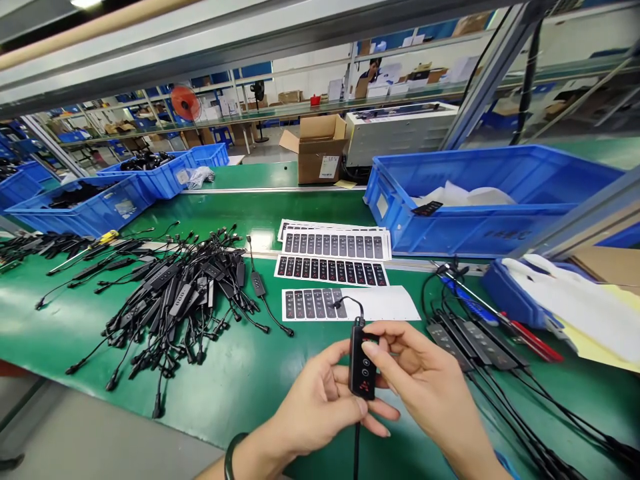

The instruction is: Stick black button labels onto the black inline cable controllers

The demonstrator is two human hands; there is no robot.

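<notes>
A small black inline cable controller (363, 373), with white and red printed symbols on its face, is held upright over the green bench. My left hand (325, 393) grips its lower part from the left, thumb near the bottom end. At its upper face, the thumb and fingers of my right hand (417, 367) press on it. One short cable arches from its top end and another hangs from its bottom. Just behind lies a partly used label sheet (380, 303), some stickers on its left and bare backing on its right. A fuller label sheet (330, 269) lies beyond it.
A heap of black cable controllers (180, 293) covers the bench at left, near a yellow-handled screwdriver (107, 237). At right lie several more controllers (475, 340) and a red-handled screwdriver (535, 340). Blue crates (500, 230) and an open cardboard box (320, 150) stand behind.
</notes>
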